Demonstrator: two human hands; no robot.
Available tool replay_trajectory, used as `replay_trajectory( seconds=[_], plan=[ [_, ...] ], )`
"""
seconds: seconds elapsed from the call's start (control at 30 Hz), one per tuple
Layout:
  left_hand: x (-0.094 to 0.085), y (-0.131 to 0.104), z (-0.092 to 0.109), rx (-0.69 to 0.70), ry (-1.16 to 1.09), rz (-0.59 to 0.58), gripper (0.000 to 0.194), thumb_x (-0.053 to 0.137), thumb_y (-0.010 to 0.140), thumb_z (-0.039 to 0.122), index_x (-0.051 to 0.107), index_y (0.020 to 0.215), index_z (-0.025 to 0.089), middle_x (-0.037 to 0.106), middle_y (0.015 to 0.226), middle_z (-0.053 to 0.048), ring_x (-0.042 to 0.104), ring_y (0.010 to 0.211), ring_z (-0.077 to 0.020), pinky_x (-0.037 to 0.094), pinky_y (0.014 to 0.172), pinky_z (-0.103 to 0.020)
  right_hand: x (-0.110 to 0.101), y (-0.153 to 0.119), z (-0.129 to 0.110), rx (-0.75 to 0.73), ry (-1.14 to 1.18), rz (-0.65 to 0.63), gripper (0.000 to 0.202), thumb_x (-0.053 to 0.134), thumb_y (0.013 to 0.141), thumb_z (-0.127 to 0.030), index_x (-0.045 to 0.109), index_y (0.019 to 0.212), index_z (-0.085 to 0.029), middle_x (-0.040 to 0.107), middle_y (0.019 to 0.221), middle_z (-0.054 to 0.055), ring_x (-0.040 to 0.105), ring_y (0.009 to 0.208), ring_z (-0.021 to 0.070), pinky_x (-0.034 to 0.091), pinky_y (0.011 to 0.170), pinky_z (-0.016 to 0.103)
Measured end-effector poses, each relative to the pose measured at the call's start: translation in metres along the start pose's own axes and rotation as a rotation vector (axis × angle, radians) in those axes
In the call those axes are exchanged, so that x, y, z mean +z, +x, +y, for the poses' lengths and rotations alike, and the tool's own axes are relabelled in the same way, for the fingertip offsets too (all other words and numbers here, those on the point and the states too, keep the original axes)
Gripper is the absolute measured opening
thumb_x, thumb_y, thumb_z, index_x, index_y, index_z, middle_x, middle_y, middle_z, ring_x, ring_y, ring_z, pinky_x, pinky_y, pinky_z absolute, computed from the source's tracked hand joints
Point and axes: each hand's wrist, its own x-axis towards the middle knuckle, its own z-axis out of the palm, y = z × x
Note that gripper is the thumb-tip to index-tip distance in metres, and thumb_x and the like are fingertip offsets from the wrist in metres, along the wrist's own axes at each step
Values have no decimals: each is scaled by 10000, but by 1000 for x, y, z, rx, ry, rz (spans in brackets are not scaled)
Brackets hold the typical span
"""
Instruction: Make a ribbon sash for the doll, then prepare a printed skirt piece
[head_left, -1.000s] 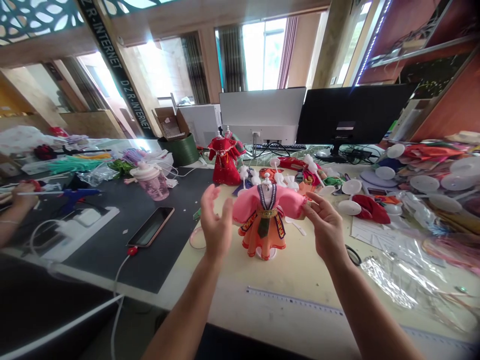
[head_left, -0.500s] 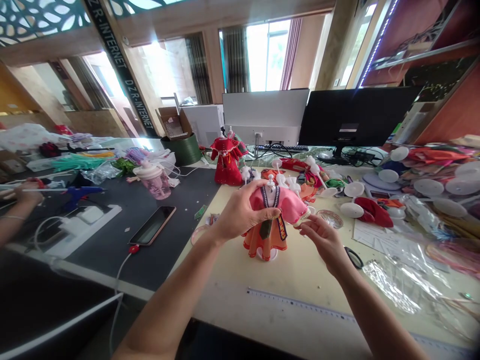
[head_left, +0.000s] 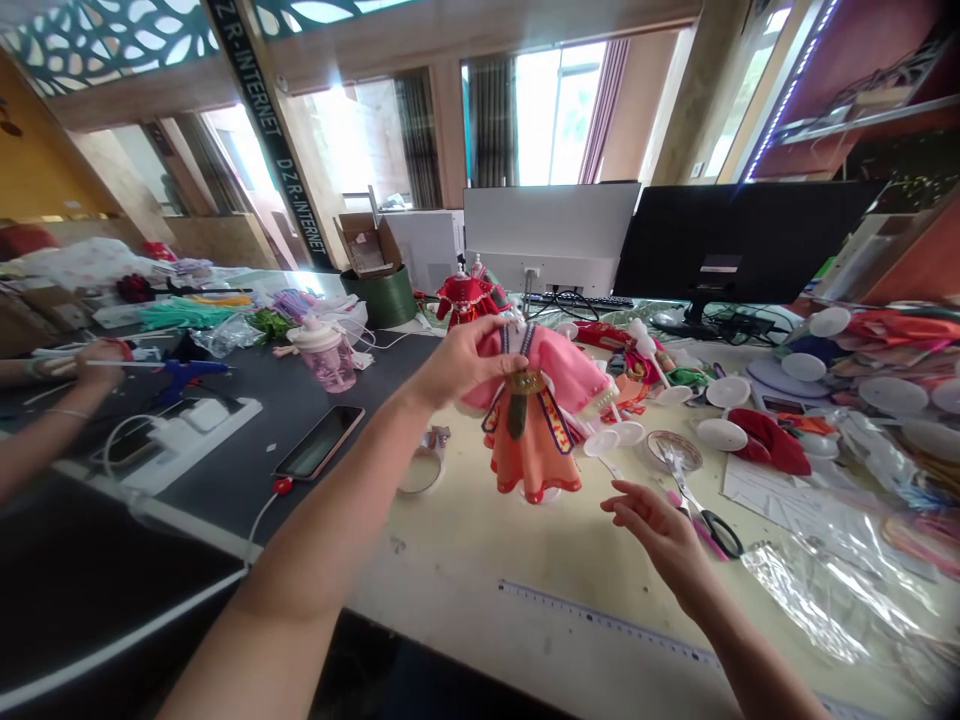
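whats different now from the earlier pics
The left hand, open beside the pink and orange dress at first, now grips its upper part. The right hand has let go of the sleeve and dropped lower. The phone and cup stayed put.

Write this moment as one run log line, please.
left hand: holds pink-orange doll dress | right hand: empty, near scissors | ruler: on table

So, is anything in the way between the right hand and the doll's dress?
Nothing visible stands between the right hand and the dress. The left hand grips the dress on its other side, and the scissors lie off to the right.
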Motion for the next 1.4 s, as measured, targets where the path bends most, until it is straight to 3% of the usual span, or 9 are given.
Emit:
replay_trajectory(
  seconds=[0.13, 0.27, 0.47, 0.63, 0.87, 1.0, 1.2, 1.4],
  plan=[
    [-47, 30, -1, 40, 15, 85, 381, 805, 606, 212, 661, 951, 142, 650, 919, -45, 591, 876, -188, 460, 829, -312, 3, 0, 12, -58, -105, 15, 418, 581, 751, -510, 605, 1018, -189, 725, 838, 84, 683, 805, 240, 540, 686, 372],
    [-92, 57, -20, 50, 76, 129, 443, 815, 563, 169, 649, 973, 142, 643, 907, -27, 577, 854, -165, 440, 847, -311, 5, 0, 15, -141, -310, 50, 351, 555, 777, -467, 608, 1015, -214, 726, 860, 82, 686, 774, 237, 493, 498, 289],
    [-136, 83, -52, -36, 80, 166, 430, 806, 548, 162, 639, 943, 136, 627, 860, -9, 566, 791, -140, 445, 793, -289, 8, -2, 21, -205, -442, 14, 327, 514, 809, -447, 616, 1023, -221, 725, 872, 67, 671, 666, 195, 484, 448, 263],
    [-148, 98, -66, -98, 82, 141, 450, 799, 521, 129, 645, 944, 139, 636, 861, -17, 583, 787, -157, 463, 811, -331, 8, -2, 28, -216, -533, 13, 317, 507, 822, -453, 623, 1043, -257, 720, 899, 45, 650, 595, 166, 523, 486, 265],
    [-156, 114, -79, -141, 110, 101, 422, 789, 526, 124, 660, 927, 138, 646, 869, -37, 591, 818, -182, 475, 812, -353, 3, 1, 41, -284, -613, -18, 304, 524, 820, -457, 635, 1040, -278, 720, 921, 49, 695, 753, 196, 552, 523, 243],
    [-164, 116, -84, -149, 113, 84, 442, 790, 527, 127, 655, 947, 144, 644, 886, -38, 592, 820, -178, 471, 817, -353, 1, 2, 47, -299, -644, -41, 310, 532, 823, -442, 634, 1065, -277, 716, 946, 55, 697, 775, 204, 559, 531, 246],
    [-172, 119, -87, -154, 116, 71, 464, 792, 543, 135, 643, 982, 138, 649, 900, -43, 598, 835, -184, 461, 845, -365, 3, 1, 43, -307, -692, -37, 295, 515, 838, -429, 657, 1031, -256, 712, 986, 63, 697, 829, 208, 584, 706, 284],
    [-178, 123, -87, -153, 142, 66, 493, 795, 549, 147, 636, 1015, 143, 648, 900, -22, 597, 855, -179, 452, 886, -368, 3, 1, 41, -351, -720, -34, 297, 497, 856, -417, 657, 1036, -243, 705, 1028, 66, 698, 833, 196, 584, 727, 267]
  ],
)
